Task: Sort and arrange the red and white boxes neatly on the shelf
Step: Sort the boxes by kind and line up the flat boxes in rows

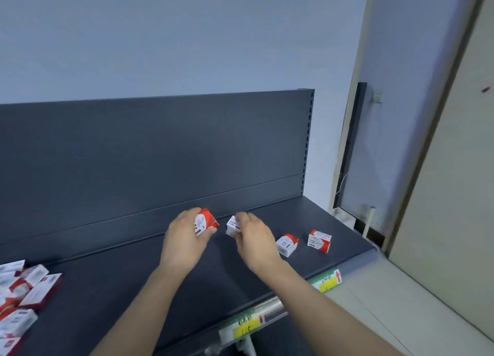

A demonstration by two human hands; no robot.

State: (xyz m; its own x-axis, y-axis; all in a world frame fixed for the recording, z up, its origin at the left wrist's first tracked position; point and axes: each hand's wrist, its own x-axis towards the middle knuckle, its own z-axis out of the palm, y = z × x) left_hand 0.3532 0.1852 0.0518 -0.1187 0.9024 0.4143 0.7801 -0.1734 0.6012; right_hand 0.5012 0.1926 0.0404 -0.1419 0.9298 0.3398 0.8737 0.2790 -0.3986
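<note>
- The left hand [184, 238] was closed around a red and white paper-clip box [205, 221], fingers over its top and thumb under its lower edge, tilting it above the dark shelf [133, 288].
- The right hand [252, 236] pinched a second paper-clip box [232, 225] just beside the first, most of it hidden behind the fingers.
- To the right of the right hand, two more small boxes [287, 244] and [319, 240] stood on the shelf, near each other but apart.
- Far to the left of the left hand lay a loose pile of red and white boxes [24, 297], jumbled at the shelf's edge.
- Yellow price labels [246, 329] sat on the shelf's front rail, below both forearms.
</note>
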